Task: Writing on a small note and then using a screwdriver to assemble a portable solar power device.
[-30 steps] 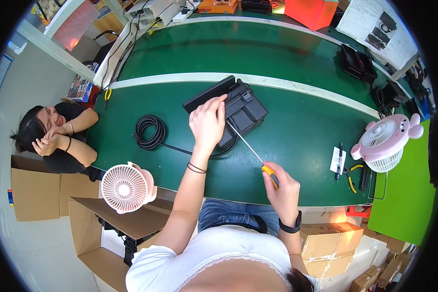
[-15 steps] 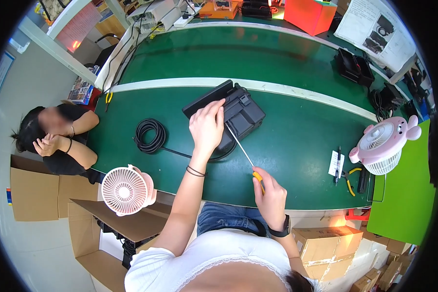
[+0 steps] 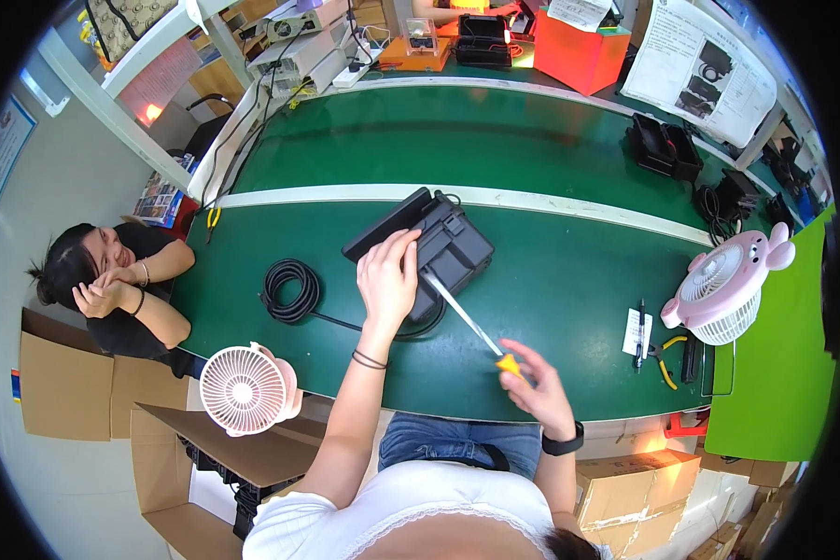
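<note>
A black plastic case (image 3: 459,250) with its lid raised lies on the green table, tilted toward the upper right. My left hand (image 3: 387,280) grips it near the hinge side, fingers closed over its edge. In my right hand (image 3: 539,397) is the yellow handle of a screwdriver (image 3: 465,317), held loosely between thumb and fingers. Its long metal shaft slants up and left, and the tip meets the lower part of the case; what it touches there is too small to tell. A black cable (image 3: 291,291) runs from the case to a coil on the left.
A pink fan (image 3: 243,392) stands at the front left edge, another pink fan (image 3: 719,285) at the right. Yellow-handled pliers (image 3: 667,362) and a pen (image 3: 641,331) on paper lie nearby. A co-worker (image 3: 126,280) leans on the left table edge. A white strip (image 3: 569,205) crosses the table.
The head view has tilted up, so the table sits lower. My right hand's fingers have loosened and spread around the screwdriver handle. The left hand keeps its hold on the case.
</note>
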Available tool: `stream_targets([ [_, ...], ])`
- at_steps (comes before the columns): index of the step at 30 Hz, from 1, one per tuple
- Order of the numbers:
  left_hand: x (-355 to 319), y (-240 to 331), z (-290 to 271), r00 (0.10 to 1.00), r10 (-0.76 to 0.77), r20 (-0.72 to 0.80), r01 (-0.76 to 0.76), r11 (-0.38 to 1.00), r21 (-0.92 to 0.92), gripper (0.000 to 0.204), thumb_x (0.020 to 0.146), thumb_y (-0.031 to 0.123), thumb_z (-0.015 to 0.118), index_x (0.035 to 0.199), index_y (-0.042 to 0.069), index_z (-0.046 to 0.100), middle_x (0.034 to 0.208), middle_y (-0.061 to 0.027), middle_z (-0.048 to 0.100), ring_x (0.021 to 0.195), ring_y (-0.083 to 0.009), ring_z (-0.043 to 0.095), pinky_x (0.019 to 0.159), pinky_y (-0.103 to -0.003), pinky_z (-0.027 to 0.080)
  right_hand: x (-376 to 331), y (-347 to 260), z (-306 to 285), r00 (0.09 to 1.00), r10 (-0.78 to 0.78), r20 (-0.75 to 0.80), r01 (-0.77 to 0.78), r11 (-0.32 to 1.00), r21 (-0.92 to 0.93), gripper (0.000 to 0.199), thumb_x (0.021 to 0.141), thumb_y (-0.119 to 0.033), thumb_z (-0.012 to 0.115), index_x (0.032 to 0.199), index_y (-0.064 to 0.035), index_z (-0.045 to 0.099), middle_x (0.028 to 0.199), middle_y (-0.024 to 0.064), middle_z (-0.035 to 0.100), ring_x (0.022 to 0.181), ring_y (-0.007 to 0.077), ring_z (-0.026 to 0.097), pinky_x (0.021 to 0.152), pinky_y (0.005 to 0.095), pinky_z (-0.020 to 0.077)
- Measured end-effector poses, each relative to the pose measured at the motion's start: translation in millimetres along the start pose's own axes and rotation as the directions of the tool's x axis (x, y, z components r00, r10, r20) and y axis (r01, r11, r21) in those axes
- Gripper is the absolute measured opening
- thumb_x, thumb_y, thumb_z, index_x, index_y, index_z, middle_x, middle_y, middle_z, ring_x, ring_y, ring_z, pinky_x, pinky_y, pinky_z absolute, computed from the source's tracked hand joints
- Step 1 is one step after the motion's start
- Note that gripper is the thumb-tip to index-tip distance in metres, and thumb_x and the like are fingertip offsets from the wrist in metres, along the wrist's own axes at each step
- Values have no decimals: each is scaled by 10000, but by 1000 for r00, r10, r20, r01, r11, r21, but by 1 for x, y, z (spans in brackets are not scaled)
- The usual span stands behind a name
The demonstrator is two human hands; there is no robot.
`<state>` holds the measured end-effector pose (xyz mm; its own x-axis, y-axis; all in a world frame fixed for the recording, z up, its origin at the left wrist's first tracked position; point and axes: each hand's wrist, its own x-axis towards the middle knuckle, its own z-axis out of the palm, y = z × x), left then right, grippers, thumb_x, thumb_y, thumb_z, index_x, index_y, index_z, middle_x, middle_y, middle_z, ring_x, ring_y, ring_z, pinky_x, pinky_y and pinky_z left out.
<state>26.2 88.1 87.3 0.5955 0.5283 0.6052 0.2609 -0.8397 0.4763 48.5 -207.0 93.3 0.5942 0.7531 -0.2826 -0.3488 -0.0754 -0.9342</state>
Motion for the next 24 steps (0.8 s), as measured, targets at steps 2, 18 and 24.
stream_targets([
  [2, -5, -3, -5, 999, 33, -23, -33, 999, -38, 182, 973, 187, 627, 1101, 142, 748, 1136, -58, 736, 1015, -261, 687, 923, -392, 479, -6, 1, -10, 969, -82, -233, 102, 992, 73, 517, 934, -132, 729, 1412, -59, 545, 769, -58, 552, 513, 8, 426, 436, 169, 291],
  [18, -58, 12, -25, 886, 424, -190, -446, 891, -90, 164, 795, 143, 721, 941, 179, 788, 1083, -30, 755, 912, -216, 690, 839, -348, 479, 93, -1, 6, 723, -479, -498, 505, 858, -93, 214, 987, -124, 681, 980, -76, 474, 1266, 170, 664, 910, 95, 618, 803, 244, 496],
  [24, -88, 22, -22, 797, 572, -193, -585, 811, -15, 100, 802, 248, 741, 884, 275, 793, 988, 31, 756, 826, -165, 678, 832, -339, 475, 90, -2, -1, 685, -555, -473, 612, 790, -40, 219, 965, 20, 656, 944, -76, 459, 1213, 200, 688, 1181, 211, 635, 997, 319, 481],
])
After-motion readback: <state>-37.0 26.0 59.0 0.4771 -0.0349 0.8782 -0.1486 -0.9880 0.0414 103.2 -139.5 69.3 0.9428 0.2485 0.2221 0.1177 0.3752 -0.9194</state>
